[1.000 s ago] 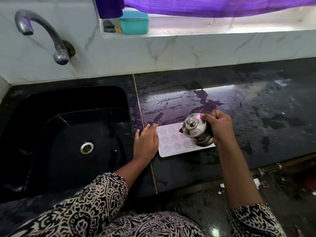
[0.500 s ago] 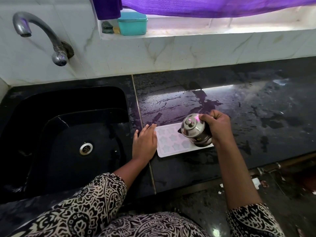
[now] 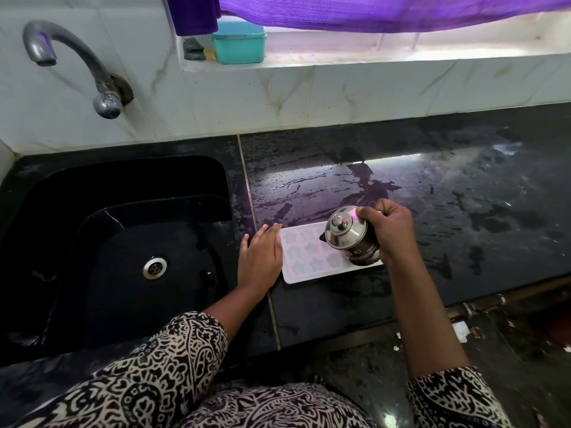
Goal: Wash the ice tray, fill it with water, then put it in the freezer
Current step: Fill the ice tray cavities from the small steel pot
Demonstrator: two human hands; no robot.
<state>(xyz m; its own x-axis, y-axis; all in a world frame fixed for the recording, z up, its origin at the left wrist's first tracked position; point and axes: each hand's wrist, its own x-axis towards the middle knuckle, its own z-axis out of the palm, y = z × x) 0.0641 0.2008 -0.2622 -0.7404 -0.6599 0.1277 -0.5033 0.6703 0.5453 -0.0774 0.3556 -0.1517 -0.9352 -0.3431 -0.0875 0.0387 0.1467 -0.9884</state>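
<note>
Beside the left fingers, the ice tray lies under a kettle.

The ice tray lies on the counter, with the sink at its 9 o'clock. The steel kettle is over its 3 o'clock end, and the tap is at 11 o'clock.

The ice tray is pale white with a light lilac tint, and its cells have the shape of stars. The kettle is shiny silver steel with a dark base. The counter is glossy black with a purple reflection, and the sink is black too, with a silver drain. The tap is dull grey. The wall tiles are white with thin beige veins. The curtain is purple, the box is teal, and the sleeves carry a black and cream paisley pattern.
</note>
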